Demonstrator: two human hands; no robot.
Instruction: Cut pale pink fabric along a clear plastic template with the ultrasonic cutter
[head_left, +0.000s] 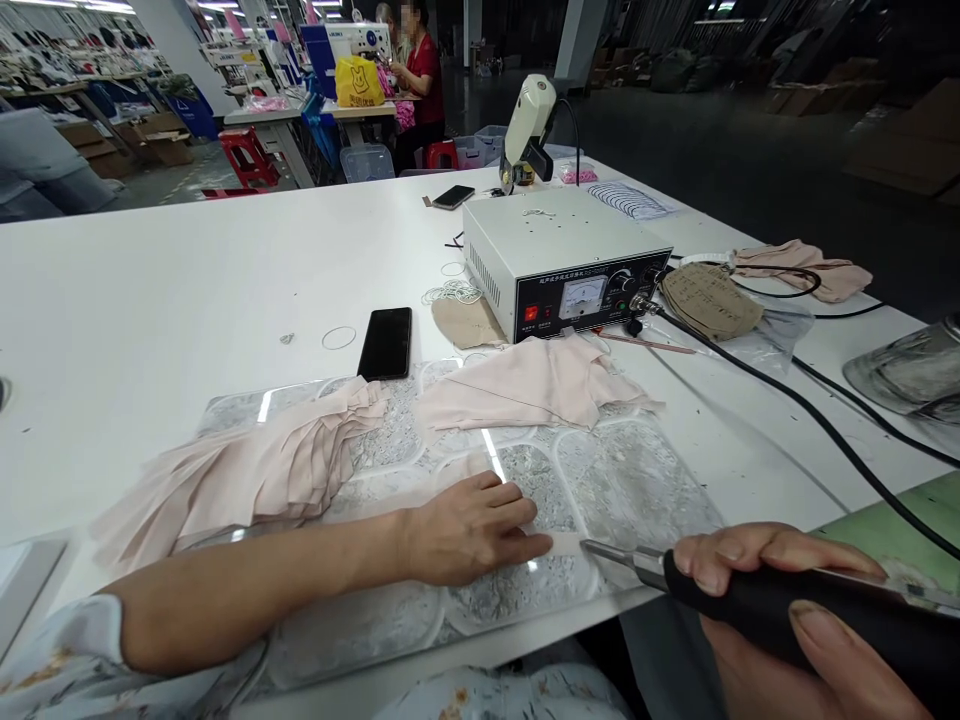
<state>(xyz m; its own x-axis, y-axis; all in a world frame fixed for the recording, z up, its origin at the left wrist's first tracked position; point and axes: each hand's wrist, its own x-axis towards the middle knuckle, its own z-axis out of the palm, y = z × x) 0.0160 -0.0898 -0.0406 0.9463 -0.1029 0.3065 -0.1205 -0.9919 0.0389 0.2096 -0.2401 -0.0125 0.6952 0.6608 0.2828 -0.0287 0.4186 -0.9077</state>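
Note:
My right hand (780,590) is wrapped round the black handle of an ultrasonic hand tool (825,610). Its thin metal tip meets the end of a pale pink fabric strip (564,543). My left hand (480,530) is closed, fingers curled and pressed down on that strip, whose rest is partly hidden beneath the hand. Under both lies a clear, grey stone-patterned mat (630,480). A fanned stack of pale pink fabric pieces (255,475) lies beside my left forearm, and another pink fabric pile (517,385) lies just beyond the hand.
A white control box (555,240) with a dial stands behind the mat; its black cable (795,395) runs to the right. Phones (386,343), brown card templates (712,300), a glass jar (907,365) and a heat gun-like device (529,125) surround it. Beyond, a person (420,75) sits sewing.

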